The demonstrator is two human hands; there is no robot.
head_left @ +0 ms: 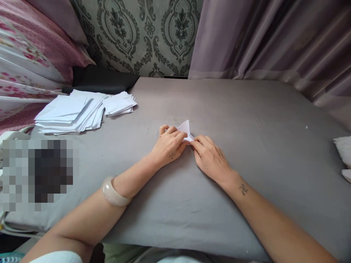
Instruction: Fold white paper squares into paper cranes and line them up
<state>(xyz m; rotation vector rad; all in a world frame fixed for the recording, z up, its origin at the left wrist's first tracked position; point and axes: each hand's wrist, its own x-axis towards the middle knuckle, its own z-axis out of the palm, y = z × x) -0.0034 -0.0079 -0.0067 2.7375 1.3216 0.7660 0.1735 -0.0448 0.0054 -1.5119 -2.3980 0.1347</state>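
A small piece of white folded paper (pixel 185 128) is between my two hands at the middle of the grey surface, one pointed corner sticking up and away from me. My left hand (pixel 171 143) lies over its left part, fingers bent and thumb pressed toward the paper. At its lower right corner, my right hand (pixel 208 155) pinches the edge with thumb and fingertips. Much of the paper is hidden under my left fingers, so its full shape cannot be made out.
A large stack of white paper sheets (pixel 68 113) lies at the back left, with a smaller stack (pixel 120 103) beside it. Behind them is a black flat item (pixel 101 79). Purple curtains (pixel 233 40) hang at the back right, floral fabric (pixel 24 69) at the left. White objects (pixel 344 149) sit at the right edge.
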